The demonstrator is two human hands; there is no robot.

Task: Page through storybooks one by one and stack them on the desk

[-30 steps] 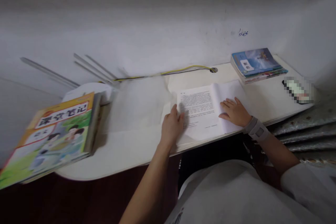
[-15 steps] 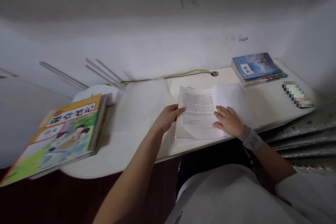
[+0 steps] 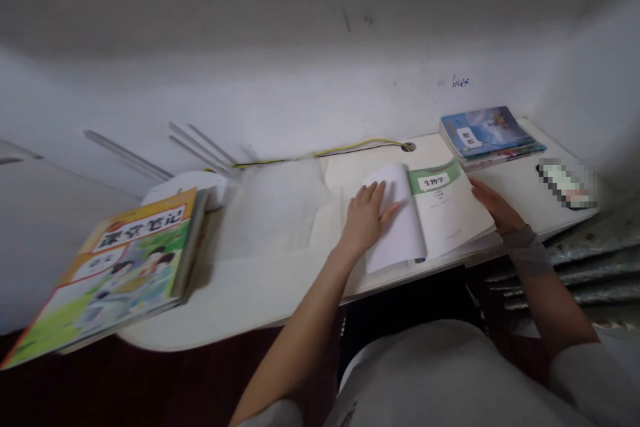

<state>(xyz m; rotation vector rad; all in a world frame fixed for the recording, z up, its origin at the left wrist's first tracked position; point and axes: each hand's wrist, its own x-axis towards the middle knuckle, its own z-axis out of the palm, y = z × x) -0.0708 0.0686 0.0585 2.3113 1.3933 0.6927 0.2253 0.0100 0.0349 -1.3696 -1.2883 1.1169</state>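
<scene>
Head view: the left hand [image 3: 367, 219] lies spread on white pages folded back from a biology textbook [image 3: 440, 210] on the counter [image 3: 260, 300]. The right hand [image 3: 493, 208] curls its fingers over the book's right edge, with a stack of books [image 3: 487, 133] just beyond it.

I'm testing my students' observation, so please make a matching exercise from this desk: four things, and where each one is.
Things:
1. left hand
2. right hand
3. orange-and-green class-notes book
4. blue-covered books

Places:
A. left end of the desk
B. right edge of the biology textbook
C. back of the desk, by the wall
D. on the curled white pages

Pairs: 1-D, 2-B, 3-A, 4-C
</scene>
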